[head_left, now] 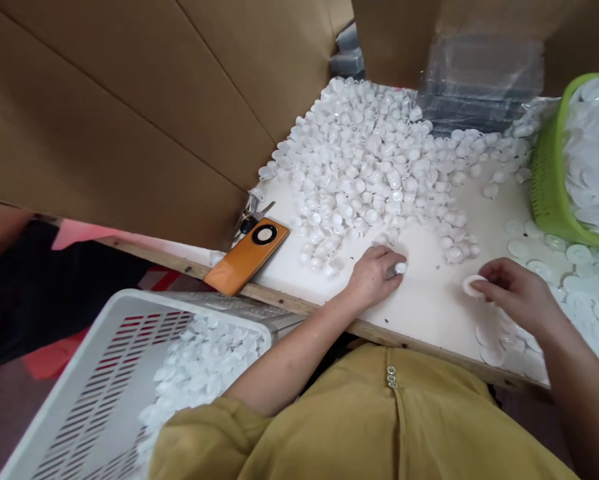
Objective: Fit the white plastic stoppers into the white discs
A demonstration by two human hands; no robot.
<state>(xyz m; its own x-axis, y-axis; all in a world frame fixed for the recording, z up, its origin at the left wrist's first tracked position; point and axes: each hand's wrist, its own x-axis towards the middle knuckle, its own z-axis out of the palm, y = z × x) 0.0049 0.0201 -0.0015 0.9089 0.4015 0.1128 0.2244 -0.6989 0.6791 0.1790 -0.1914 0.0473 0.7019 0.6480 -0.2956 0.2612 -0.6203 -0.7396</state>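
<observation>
My left hand is closed on a small white plastic cup just above the white tabletop. To its right, my right hand pinches a round white plastic disc between thumb and fingers. Beyond the left hand spreads a large heap of small white cups, some showing little loop handles. Flat white discs lie scattered on the table to the right and beneath my right hand. My fingers partly hide both held pieces.
A green basket full of white pieces stands at the right. An orange phone and keys lie by the left edge. Below is a white crate holding white pieces. Cardboard walls the left; plastic-wrapped packs sit behind.
</observation>
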